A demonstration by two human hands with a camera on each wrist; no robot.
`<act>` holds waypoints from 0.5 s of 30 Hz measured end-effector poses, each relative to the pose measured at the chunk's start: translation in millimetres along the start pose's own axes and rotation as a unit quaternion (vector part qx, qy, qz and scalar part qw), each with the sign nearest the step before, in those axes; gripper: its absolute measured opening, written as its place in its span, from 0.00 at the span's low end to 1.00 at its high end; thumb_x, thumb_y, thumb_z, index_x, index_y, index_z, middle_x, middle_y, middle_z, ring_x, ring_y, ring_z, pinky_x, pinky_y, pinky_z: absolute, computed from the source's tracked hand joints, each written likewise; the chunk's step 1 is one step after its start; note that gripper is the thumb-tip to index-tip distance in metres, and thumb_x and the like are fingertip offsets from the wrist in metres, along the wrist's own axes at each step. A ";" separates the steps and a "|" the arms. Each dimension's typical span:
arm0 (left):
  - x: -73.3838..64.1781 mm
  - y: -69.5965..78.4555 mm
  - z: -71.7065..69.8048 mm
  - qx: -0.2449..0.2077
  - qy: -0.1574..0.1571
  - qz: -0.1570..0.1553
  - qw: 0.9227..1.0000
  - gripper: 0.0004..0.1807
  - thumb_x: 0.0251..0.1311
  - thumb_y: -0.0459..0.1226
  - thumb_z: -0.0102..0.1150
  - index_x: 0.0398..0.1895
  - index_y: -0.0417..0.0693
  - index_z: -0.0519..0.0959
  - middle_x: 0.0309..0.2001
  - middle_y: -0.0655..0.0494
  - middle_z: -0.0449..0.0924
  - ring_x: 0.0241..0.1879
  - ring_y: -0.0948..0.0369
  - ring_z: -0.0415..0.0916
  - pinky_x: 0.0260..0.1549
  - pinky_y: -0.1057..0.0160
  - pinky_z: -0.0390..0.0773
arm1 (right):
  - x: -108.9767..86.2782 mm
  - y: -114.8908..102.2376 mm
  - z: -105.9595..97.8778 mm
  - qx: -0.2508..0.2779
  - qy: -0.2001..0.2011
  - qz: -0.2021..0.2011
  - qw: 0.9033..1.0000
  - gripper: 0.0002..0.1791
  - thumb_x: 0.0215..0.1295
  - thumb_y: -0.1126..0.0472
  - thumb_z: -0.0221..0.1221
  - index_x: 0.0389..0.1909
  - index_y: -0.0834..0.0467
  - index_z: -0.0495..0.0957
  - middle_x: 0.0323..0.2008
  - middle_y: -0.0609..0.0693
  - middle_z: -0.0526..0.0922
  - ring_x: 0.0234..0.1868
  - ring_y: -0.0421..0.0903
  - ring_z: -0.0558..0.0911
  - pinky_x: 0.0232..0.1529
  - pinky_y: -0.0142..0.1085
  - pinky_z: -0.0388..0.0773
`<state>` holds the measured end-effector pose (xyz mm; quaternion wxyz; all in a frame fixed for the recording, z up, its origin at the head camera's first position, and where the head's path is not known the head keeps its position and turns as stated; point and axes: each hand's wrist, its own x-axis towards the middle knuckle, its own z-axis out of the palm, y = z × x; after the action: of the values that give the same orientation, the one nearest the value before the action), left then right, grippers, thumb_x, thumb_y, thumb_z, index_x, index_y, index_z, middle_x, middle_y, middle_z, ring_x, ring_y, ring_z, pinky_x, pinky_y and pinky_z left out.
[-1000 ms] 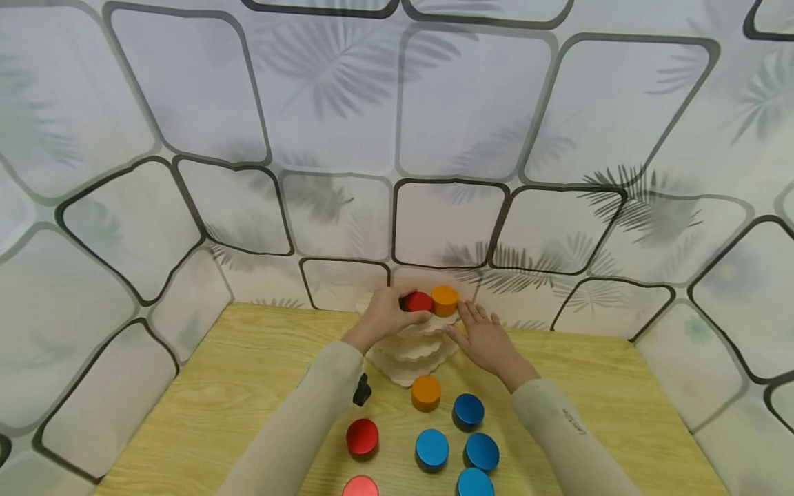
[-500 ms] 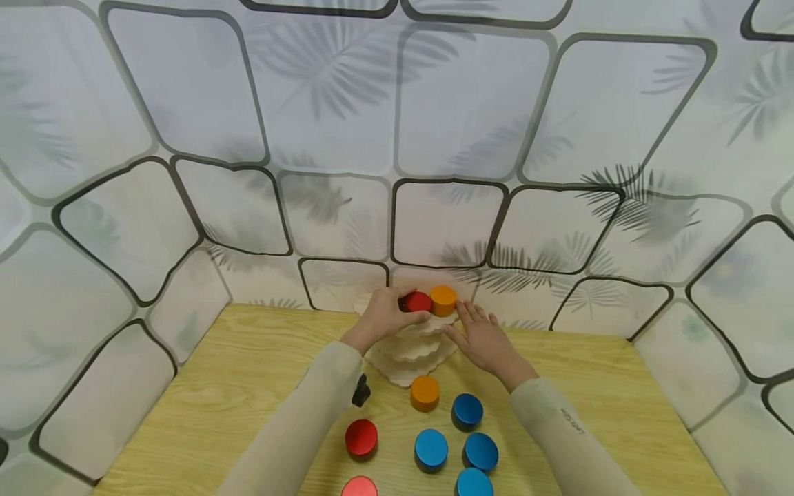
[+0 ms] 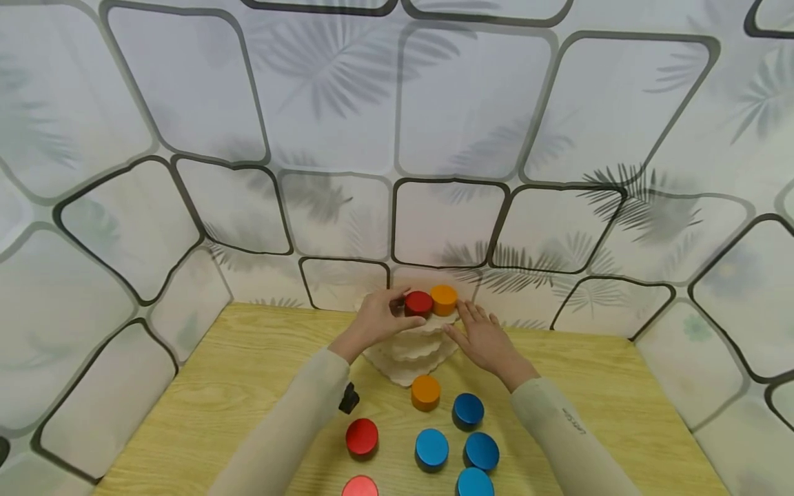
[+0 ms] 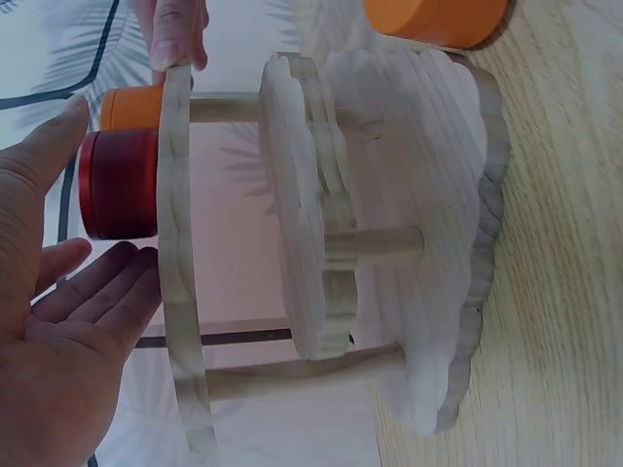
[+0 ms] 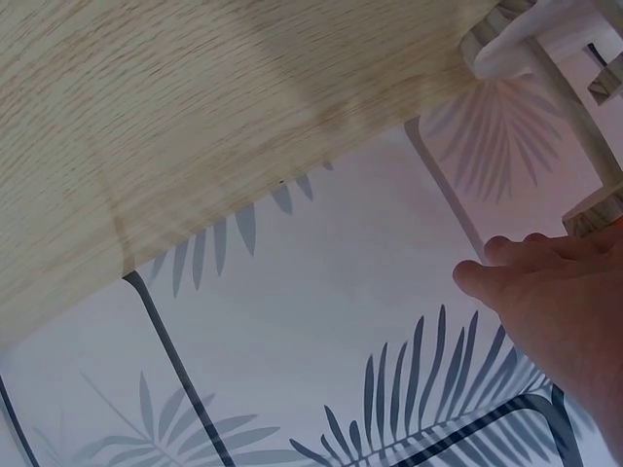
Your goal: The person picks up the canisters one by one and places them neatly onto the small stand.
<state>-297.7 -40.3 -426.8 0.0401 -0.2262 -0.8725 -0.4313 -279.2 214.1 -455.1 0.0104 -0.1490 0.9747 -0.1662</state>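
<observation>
Lying nearest, a pink block (image 3: 360, 486) is cut off by the edge of the head view. Past it stand 4 blue blocks (image 3: 481, 451) and 1 red block (image 3: 362, 438), with 1 orange block (image 3: 425, 393) further on. They are all between the 2 sleeves (image 3: 561, 427) on the wooden table (image 3: 236, 365), maybe so both hands can get to them.

Next comes the wavy wooden stand (image 3: 403, 373), with round posts (image 4: 224, 107) that hold its boards apart. The right hand (image 3: 486, 339) is open, with straight fingers wrapped round nothing. In the left wrist view, its thumb touches the edge of the top board (image 4: 178, 292). That looks like a way to stop a wobble.

The left hand (image 3: 373, 320) is half open, bent in a loose C about the dark red block (image 3: 418, 303). A gap shows there, so it doesn't seem to grip; whether a fingertip brushes the block is hard to tell. The C suits a round side.

This block sits on the top board, just beside a second orange block (image 3: 444, 300). Both stand flat side down, likely so they can't roll off. Farthest away is the pale wall (image 3: 449, 220), just behind the stand.
</observation>
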 end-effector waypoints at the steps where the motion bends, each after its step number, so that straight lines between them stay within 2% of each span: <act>1: -3.0 -0.5 -1.9 -0.006 0.003 -0.004 1.000 0.41 0.60 0.47 0.78 0.73 0.38 0.74 0.60 0.40 0.85 0.53 0.47 0.87 0.53 0.52 0.87 | 0.1 0.3 0.2 0.000 0.001 -0.001 1.000 0.47 0.83 0.35 0.43 0.84 0.65 0.47 0.83 0.68 0.52 0.82 0.70 0.55 0.79 0.70 0.49; 5: -16.5 -1.8 -10.6 -0.034 0.016 -0.012 0.999 0.37 0.61 0.46 0.78 0.71 0.41 0.77 0.63 0.40 0.83 0.59 0.45 0.85 0.59 0.48 0.85 | 0.0 1.7 0.5 0.001 0.005 -0.001 1.000 0.47 0.83 0.34 0.42 0.84 0.65 0.46 0.83 0.68 0.52 0.82 0.70 0.55 0.79 0.69 0.49; 11: -36.3 -4.9 -23.2 -0.050 0.039 0.009 0.998 0.31 0.62 0.44 0.76 0.67 0.43 0.81 0.63 0.42 0.84 0.60 0.47 0.82 0.57 0.46 0.85 | 0.4 3.7 1.3 -0.002 0.013 -0.007 1.000 0.47 0.83 0.34 0.42 0.84 0.65 0.47 0.82 0.70 0.52 0.82 0.71 0.55 0.79 0.70 0.50; 15: -54.8 -8.5 -28.2 -0.072 0.029 0.005 0.997 0.27 0.63 0.43 0.75 0.63 0.42 0.83 0.59 0.42 0.85 0.59 0.46 0.82 0.58 0.42 0.83 | 0.0 3.4 1.4 -0.003 0.008 -0.007 1.000 0.47 0.83 0.34 0.42 0.84 0.65 0.46 0.82 0.70 0.51 0.82 0.71 0.54 0.79 0.69 0.49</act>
<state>-255.8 -86.2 -430.0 0.0514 -0.2201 -0.8365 -0.4992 -280.1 216.7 -457.5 0.0012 -0.1541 0.9743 -0.1641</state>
